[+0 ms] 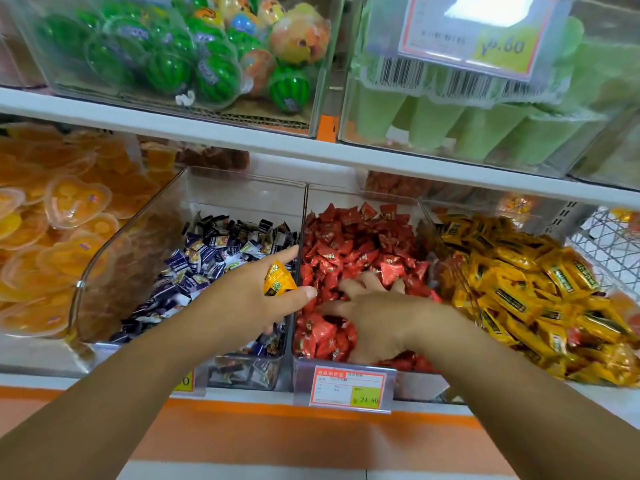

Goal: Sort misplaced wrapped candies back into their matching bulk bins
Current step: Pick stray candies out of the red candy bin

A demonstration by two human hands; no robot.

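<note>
White shop shelving is lined with clear hard-plastic bins. Three of them, in the lower middle of the frame, are heaped with crinkly foil-wrapped sweets: purple-and-white candies (pixel 214 251), red candies (pixel 349 237) and yellow candies (pixel 519 271). One glossy, pillow-shaped yellow-orange candy (pixel 278 280) is pinched between thumb and fingers of the left hand (pixel 249 299), above the wall between the purple and red bins. The right hand (pixel 377 323) is laid, fingers spread, among the red candies.
</note>
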